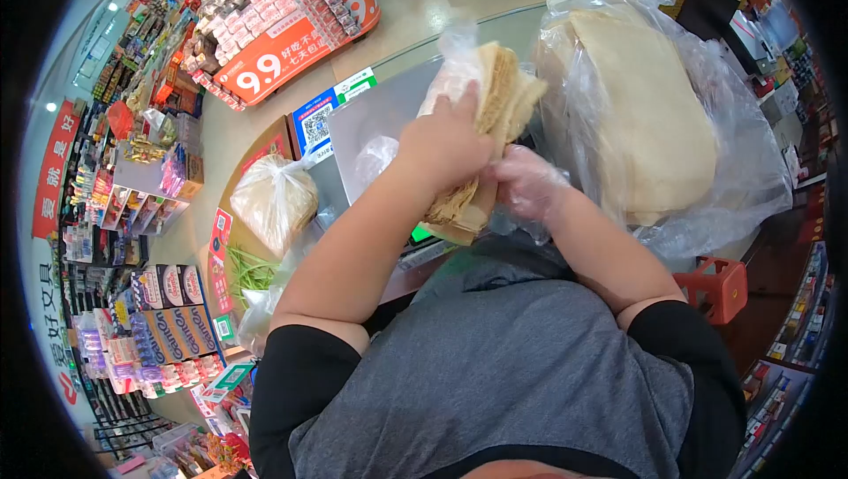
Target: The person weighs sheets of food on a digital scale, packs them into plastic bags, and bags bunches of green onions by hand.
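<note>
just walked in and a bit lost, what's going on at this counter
Someone is handling a bundle of folded, pale yellow sheets with both hands. The left hand is spread over the bundle beside some clear plastic, and the right hand, wrapped in thin clear plastic, grips its near side. To the right, a bigger stack of pale sheets lies in an open clear bag. A full, tied bag sits to the left, near some thin green strips.
</note>
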The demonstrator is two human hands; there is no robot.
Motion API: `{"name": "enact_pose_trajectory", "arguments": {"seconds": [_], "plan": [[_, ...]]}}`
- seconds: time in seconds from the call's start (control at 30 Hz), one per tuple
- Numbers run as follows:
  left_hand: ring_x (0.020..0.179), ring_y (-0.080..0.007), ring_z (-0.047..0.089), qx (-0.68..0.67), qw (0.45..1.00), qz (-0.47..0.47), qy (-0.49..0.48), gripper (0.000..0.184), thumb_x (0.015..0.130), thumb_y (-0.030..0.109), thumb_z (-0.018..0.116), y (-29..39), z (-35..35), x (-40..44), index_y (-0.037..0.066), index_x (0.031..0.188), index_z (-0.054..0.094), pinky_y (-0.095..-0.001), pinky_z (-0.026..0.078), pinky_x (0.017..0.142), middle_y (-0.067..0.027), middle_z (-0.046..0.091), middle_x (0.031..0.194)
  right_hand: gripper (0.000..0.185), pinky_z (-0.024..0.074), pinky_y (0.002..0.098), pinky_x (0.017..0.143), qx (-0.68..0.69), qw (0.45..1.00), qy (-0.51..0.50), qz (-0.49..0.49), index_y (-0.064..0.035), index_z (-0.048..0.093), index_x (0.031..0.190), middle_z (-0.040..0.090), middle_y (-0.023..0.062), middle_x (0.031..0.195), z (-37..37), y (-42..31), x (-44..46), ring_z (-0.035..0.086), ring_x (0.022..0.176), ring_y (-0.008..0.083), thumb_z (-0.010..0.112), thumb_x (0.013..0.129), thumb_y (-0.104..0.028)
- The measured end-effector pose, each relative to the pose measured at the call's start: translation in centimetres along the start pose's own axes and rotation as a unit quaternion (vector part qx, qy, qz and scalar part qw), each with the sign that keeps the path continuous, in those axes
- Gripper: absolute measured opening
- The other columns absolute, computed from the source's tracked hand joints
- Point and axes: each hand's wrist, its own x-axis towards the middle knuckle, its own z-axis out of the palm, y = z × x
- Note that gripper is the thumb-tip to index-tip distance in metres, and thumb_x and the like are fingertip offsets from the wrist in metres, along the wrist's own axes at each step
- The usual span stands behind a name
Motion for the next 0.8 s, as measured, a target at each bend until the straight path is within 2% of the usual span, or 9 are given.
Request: {"name": "enact_pose_trajectory", "arguments": {"seconds": [0.07, 0.17, 0.2, 0.3, 0.4, 0.5, 0.67, 0.73, 0.8], "plan": [[0.124, -0.0396, 0.057, 0.006, 0.999, 0.051, -0.004, 0.070, 0.095, 0.055, 0.048, 0.3, 0.5, -0.5, 0.015, 0.152, 0.039, -0.0455, 0.047, 0.103, -0.0254, 0.048, 0.145, 0.045, 0.0488, 0.0470, 0.104, 0.188, 0.981, -0.024, 0.039, -0.0005, 0.052, 0.134, 0.063, 0.0161, 0.126, -2.4, 0.1, -0.8, 0.062, 0.117, 0.0317, 0.063, 0.092, -0.014], [0.129, -0.0382, 0.053, -0.146, 0.968, 0.193, -0.071, 0.063, 0.097, 0.051, 0.050, -2.2, 2.5, -1.0, 0.014, 0.148, 0.046, -0.0422, 0.045, 0.105, -0.0247, 0.049, 0.146, 0.047, 0.0495, 0.0482, 0.103, 0.201, 0.959, 0.188, 0.071, 0.0009, 0.052, 0.134, 0.064, 0.0171, 0.125, -1.6, -1.1, -1.1, 0.063, 0.115, 0.0327, 0.064, 0.092, -0.016], [0.129, -0.0323, 0.054, -0.255, 0.947, 0.146, -0.126, 0.056, 0.098, 0.047, 0.054, -2.4, 2.1, -1.5, 0.011, 0.141, 0.055, -0.0385, 0.042, 0.107, -0.0217, 0.055, 0.141, 0.048, 0.0520, 0.0477, 0.099, 0.177, 0.962, 0.194, 0.072, 0.0016, 0.052, 0.134, 0.065, 0.0172, 0.122, -2.4, -1.1, -1.0, 0.064, 0.111, 0.0329, 0.066, 0.090, -0.012], [0.117, -0.0309, 0.062, -0.303, 0.942, -0.050, 0.139, 0.054, 0.093, 0.035, 0.065, -5.6, 4.0, -1.3, 0.004, 0.136, 0.054, -0.0391, 0.049, 0.097, -0.0177, 0.063, 0.128, 0.048, 0.0539, 0.0465, 0.096, 0.099, 0.982, 0.155, 0.030, 0.0025, 0.054, 0.131, 0.066, 0.0180, 0.119, -3.3, -1.1, -0.4, 0.066, 0.108, 0.0325, 0.069, 0.086, -0.006], [0.115, -0.0243, 0.062, -0.681, 0.715, -0.159, 0.017, 0.059, 0.085, 0.024, 0.076, -7.6, 3.2, -3.2, 0.002, 0.135, 0.054, -0.0380, 0.051, 0.094, -0.0115, 0.065, 0.124, 0.051, 0.0549, 0.0409, 0.092, -0.008, 0.995, 0.091, -0.037, 0.0041, 0.056, 0.128, 0.067, 0.0165, 0.114, -1.4, -3.0, -1.9, 0.067, 0.101, 0.0274, 0.070, 0.080, 0.001], [0.112, -0.0235, 0.063, -0.792, 0.610, 0.009, 0.035, 0.063, 0.080, 0.018, 0.081, -5.7, 2.9, -6.4, 0.003, 0.135, 0.053, -0.0393, 0.052, 0.093, -0.0092, 0.065, 0.124, 0.055, 0.0545, 0.0365, 0.088, -0.120, 0.989, 0.010, -0.080, 0.0036, 0.057, 0.128, 0.068, 0.0128, 0.110, 1.5, -6.0, -3.4, 0.067, 0.098, 0.0225, 0.071, 0.075, 0.001], [0.107, -0.0205, 0.063, -0.702, 0.659, -0.023, 0.267, 0.054, 0.081, 0.007, 0.078, -3.4, 1.6, -8.7, 0.001, 0.130, 0.056, -0.0339, 0.050, 0.094, -0.0090, 0.067, 0.119, 0.058, 0.0527, 0.0384, 0.092, -0.380, 0.909, -0.034, -0.170, -0.0031, 0.055, 0.133, 0.065, 0.0110, 0.123, 5.8, -5.7, -4.5, 0.063, 0.111, 0.0225, 0.072, 0.080, -0.016], [0.107, -0.0197, 0.063, -0.478, 0.786, 0.004, 0.393, 0.048, 0.085, 0.008, 0.073, -3.8, 2.1, -8.8, 0.001, 0.130, 0.056, -0.0334, 0.050, 0.094, -0.0086, 0.067, 0.118, 0.056, 0.0517, 0.0389, 0.094, -0.466, 0.852, -0.055, -0.233, -0.0048, 0.055, 0.134, 0.064, 0.0099, 0.125, 7.5, -4.8, -4.6, 0.061, 0.114, 0.0233, 0.072, 0.082, -0.021], [0.109, -0.0196, 0.062, -0.488, 0.765, 0.024, 0.418, 0.042, 0.087, 0.009, 0.069, -4.6, 3.1, -8.9, 0.002, 0.127, 0.058, -0.0340, 0.050, 0.093, -0.0080, 0.067, 0.117, 0.056, 0.0492, 0.0388, 0.098, -0.575, 0.770, -0.048, -0.273, -0.0067, 0.055, 0.134, 0.063, 0.0079, 0.127, 9.1, -4.4, -4.8, 0.060, 0.116, 0.0241, 0.072, 0.084, -0.025]]}}
